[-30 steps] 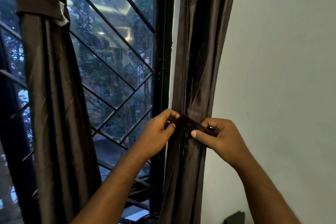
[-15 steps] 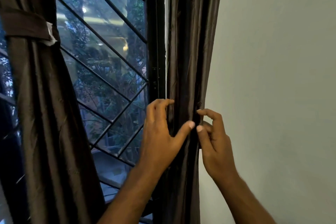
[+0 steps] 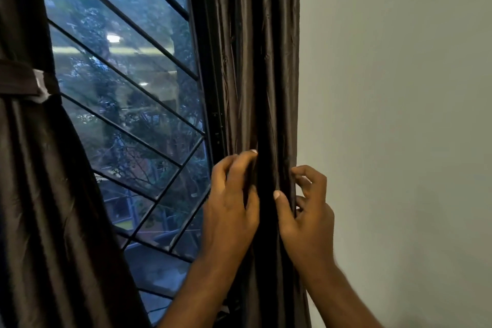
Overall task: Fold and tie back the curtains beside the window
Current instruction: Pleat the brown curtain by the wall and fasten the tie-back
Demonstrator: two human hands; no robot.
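A dark brown curtain (image 3: 255, 61) hangs in narrow folds between the window frame and the wall. My left hand (image 3: 231, 202) lies on its left side, fingers curled around a fold near the middle. My right hand (image 3: 308, 210) pinches the curtain's right edge between thumb and fingers. No tie band shows between my hands. At the left a second dark curtain (image 3: 53, 207) hangs gathered, cinched by a brown tie band (image 3: 21, 85) with a pale end.
The window (image 3: 127, 103) has a black frame and slanted black bars, with trees and lights outside. A plain pale wall (image 3: 399, 114) fills the right side, directly beside the curtain.
A second ago my hands held a dark band across the curtain. They have since let it go, risen along the curtain and now grip its folds. The view has moved closer and right.
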